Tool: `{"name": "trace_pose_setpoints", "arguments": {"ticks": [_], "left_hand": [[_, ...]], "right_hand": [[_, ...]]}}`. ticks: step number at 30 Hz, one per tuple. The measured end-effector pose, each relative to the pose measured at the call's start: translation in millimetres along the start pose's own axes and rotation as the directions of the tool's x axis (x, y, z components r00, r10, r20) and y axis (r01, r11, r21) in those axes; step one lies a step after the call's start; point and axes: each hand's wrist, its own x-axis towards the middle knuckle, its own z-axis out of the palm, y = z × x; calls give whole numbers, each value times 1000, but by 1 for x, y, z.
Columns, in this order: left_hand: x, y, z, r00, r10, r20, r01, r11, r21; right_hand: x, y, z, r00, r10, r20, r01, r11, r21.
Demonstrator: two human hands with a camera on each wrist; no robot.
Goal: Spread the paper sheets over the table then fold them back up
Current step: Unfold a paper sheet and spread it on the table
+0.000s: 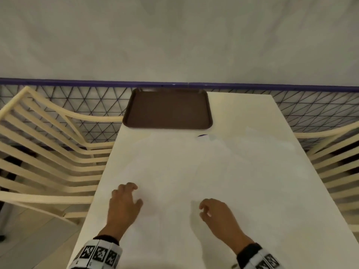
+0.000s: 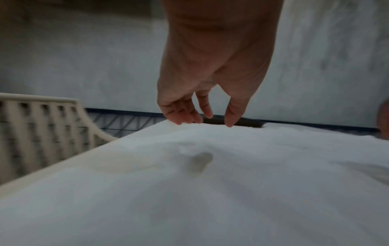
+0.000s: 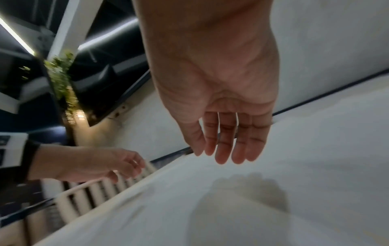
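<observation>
At the bottom of the head view, my left hand hangs just over the paper sheets, fingers loosely curled downward and holding nothing; in the left wrist view its fingertips point down at the white paper, and I cannot tell whether they touch it. To its right, my right hand hovers palm down, fingers relaxed and nearly straight in the right wrist view, empty, its shadow on the paper below. The sheets lie spread flat over most of the cream surface. A brown tray sits at the surface's top edge, above the sheets. Cream slatted chairs flank both sides, before a dark mesh fence and grey wall.
</observation>
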Motion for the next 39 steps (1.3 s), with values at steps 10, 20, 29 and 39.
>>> {"name": "trace_pose_setpoints", "arguments": {"ticks": [10, 20, 29, 39], "left_hand": [[74, 176, 76, 819, 479, 316, -485, 872, -67], [92, 255, 143, 776, 469, 422, -573, 804, 159], [131, 292, 137, 748, 380, 545, -571, 787, 235], [139, 309, 135, 712, 477, 515, -633, 753, 178]], "right_hand": [[-17, 103, -43, 985, 127, -118, -140, 983, -118], [-12, 121, -40, 995, 29, -92, -34, 998, -51], [-3, 132, -44, 998, -1, -69, 0, 1000, -17], [0, 137, -46, 998, -64, -27, 63, 996, -61]]}}
